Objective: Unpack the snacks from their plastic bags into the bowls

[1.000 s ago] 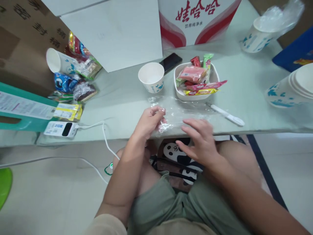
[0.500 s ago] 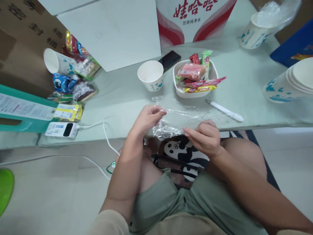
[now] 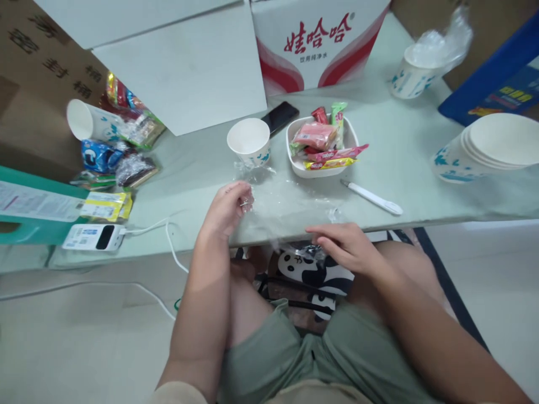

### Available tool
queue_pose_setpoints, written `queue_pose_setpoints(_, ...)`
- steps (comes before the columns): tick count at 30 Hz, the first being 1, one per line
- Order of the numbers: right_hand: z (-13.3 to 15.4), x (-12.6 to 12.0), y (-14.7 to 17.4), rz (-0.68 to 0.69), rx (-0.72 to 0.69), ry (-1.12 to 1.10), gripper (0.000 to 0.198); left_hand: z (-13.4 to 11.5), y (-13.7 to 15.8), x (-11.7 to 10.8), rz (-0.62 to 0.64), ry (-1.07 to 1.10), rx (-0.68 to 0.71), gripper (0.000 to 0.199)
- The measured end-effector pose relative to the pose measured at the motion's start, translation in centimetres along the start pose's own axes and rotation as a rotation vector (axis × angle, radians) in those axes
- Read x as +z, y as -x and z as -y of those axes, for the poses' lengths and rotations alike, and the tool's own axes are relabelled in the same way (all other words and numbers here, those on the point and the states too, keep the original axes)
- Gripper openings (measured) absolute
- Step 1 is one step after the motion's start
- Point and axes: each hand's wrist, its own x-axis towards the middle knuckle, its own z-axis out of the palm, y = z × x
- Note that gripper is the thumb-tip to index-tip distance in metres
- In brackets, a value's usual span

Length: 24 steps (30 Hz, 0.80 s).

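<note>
A clear, crumpled plastic bag is spread over the front of the table, and part of it hangs past the edge. My left hand pinches its left side, fingers curled closed. On the other side, my right hand is at the table edge with its index finger stretched out and thumb apart, close to the hanging plastic. Whether a fingertip touches the film I cannot tell. Just behind the bag stands a white paper cup. Beside the cup is a white bowl of wrapped snacks.
A white pen-shaped cutter lies right of the bag. Stacked paper cups stand farther right. A black phone lies by white boxes. Wrapped snacks and a power bank with a cable are on the left.
My right hand has loosened its pinch, its fingers now extended. My left hand still grips the bag, which has flattened and spread over the table. The whole view has shifted slightly.
</note>
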Motion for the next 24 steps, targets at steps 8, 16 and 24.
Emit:
queue_pose_setpoints(8,-2.0,-0.3,-1.6,-0.489,0.227,0.141,0.048,-0.4,0.2,0.7,-0.002,-0.02,-0.112,0.026)
queue_pose_setpoints(16,-3.2,-0.5,-2.6,-0.509,0.364,-0.38,0.02,-0.8,0.3,0.2,-0.079,-0.056,-0.097,0.018)
queue_pose_setpoints(24,-2.7,-1.3,-3.4,-0.718,0.56,-1.175,0.033,-0.7,0.1,-0.4,-0.08,-0.032,-0.015,0.026)
